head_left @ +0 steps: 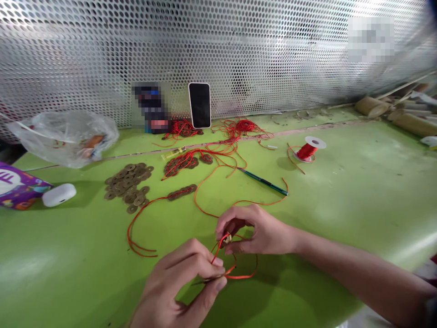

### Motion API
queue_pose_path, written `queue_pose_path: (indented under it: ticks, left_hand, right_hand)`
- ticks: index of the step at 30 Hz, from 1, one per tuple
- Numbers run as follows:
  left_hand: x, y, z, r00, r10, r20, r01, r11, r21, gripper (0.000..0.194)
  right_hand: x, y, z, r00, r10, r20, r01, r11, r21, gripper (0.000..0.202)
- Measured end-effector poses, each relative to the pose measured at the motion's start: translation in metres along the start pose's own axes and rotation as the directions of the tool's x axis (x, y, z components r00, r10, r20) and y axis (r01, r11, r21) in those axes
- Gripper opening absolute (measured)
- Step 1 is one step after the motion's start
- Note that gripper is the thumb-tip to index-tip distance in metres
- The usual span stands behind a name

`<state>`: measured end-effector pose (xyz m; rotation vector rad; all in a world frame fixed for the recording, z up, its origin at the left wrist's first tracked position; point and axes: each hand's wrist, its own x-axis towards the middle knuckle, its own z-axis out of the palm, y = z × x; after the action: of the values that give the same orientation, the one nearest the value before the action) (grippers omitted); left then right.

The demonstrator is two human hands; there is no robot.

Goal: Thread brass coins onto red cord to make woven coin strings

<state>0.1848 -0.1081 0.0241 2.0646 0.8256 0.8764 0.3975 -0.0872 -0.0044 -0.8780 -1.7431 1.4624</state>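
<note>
My left hand (184,282) pinches a flat coin edge-on between thumb and fingers, with red cord (244,277) running from it. Just beyond, my right hand (256,230) curls its fingers and thumb around a small brass-coloured piece (227,238), perhaps a coin, that the cord meets. Its exact shape is partly hidden by the fingers. Loops of the cord hang between and below both hands, over the green table. Farther up lies a row of overlapping holed coins (182,192) laced with red cord, its two tails curving toward the left hand.
Loose holed coins (126,182) lie left, by a white case (59,195). Corded coins (180,164), a dark green pen-like tool (264,181) and a red cord spool (307,150) lie beyond the hands. A phone (200,105) leans on the perforated metal wall (273,54).
</note>
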Motion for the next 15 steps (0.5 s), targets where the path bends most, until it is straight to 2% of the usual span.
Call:
queue_pose_path:
  ticks: [9, 15]
  left_hand:
    - [0.0002, 0.0003, -0.0010, 0.999, 0.001, 0.032, -0.001, 1.000, 0.017, 0.017]
    - [0.0001, 0.0000, -0.0015, 1.000, 0.019, 0.023, -0.019, 1.000, 0.018, 0.017]
  right_hand:
    - [0.0014, -0.0021, -0.0010, 0.999, -0.010, -0.043, 0.011, 1.000, 0.020, 0.029]
    - [0.0016, -0.0019, -0.0012, 1.000, -0.005, -0.022, 0.005, 1.000, 0.008, 0.028]
